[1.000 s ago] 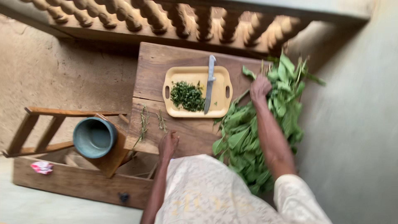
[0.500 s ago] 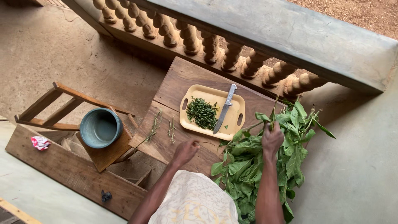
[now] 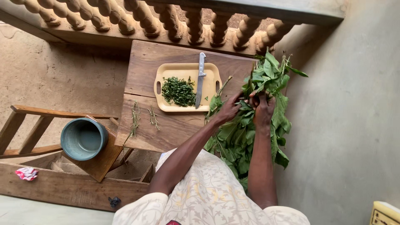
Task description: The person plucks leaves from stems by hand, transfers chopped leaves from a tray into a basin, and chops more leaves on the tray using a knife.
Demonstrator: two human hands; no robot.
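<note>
Both hands met on the bunch of leafy stems (image 3: pixel 250 133) at the table's (image 3: pixel 175 129) right edge: the right hand (image 3: pixel 263 109) closed its grip around the stems, while the left hand (image 3: pixel 229 109) pinched leaves just beside it. The bunch's long axis ran away from the person towards the balustrade (image 3: pixel 166 18). The yellow tray (image 3: pixel 164 106), holding chopped greens (image 3: pixel 178 91) and a knife (image 3: pixel 200 79), lay left of both hands, nearer the left.

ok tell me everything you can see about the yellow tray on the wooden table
The pale yellow rectangular tray looks like plastic, with rounded corners, a raised rim and a slot handle at each short end. It lies flat on the dark wooden table, near the balustrade. A pile of chopped green leaves sits in its middle, and a steel knife lies across its right half, handle over the far rim. Neither hand touches it.
</note>
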